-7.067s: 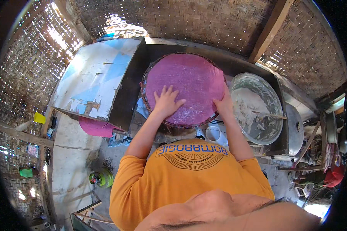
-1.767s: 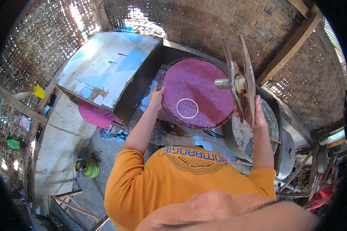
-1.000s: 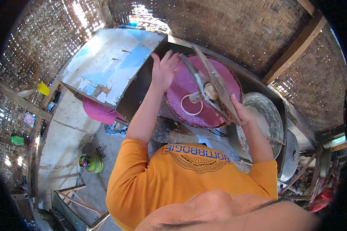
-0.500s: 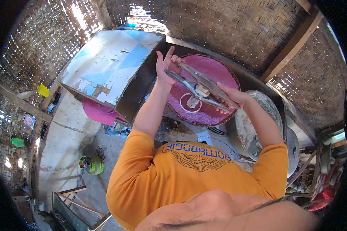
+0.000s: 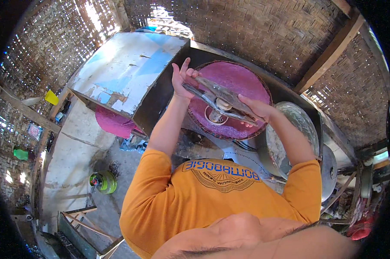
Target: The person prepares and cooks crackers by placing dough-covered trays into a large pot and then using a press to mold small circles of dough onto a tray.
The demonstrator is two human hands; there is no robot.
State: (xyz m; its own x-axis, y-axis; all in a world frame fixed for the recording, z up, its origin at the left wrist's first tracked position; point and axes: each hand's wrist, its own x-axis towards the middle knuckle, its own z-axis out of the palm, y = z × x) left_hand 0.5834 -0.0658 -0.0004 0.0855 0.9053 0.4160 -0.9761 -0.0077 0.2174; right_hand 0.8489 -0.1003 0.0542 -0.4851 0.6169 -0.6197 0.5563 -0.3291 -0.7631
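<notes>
Over the round pink cloth (image 5: pixel 246 82), in the middle of the head view, a wooden tool (image 5: pixel 218 90) with two long bars tilts down to the right, and its short tube (image 5: pixel 215 116) points at a thin white ring (image 5: pixel 205 117) on the cloth, but I cannot tell if they touch. The left hand (image 5: pixel 184 82) curls some fingers on the tool's upper left end, with its thumb and pointing finger stuck out, while the right hand (image 5: pixel 257 110) grips the other end. A big round tub (image 5: pixel 265 151) sits just right of the cloth.
</notes>
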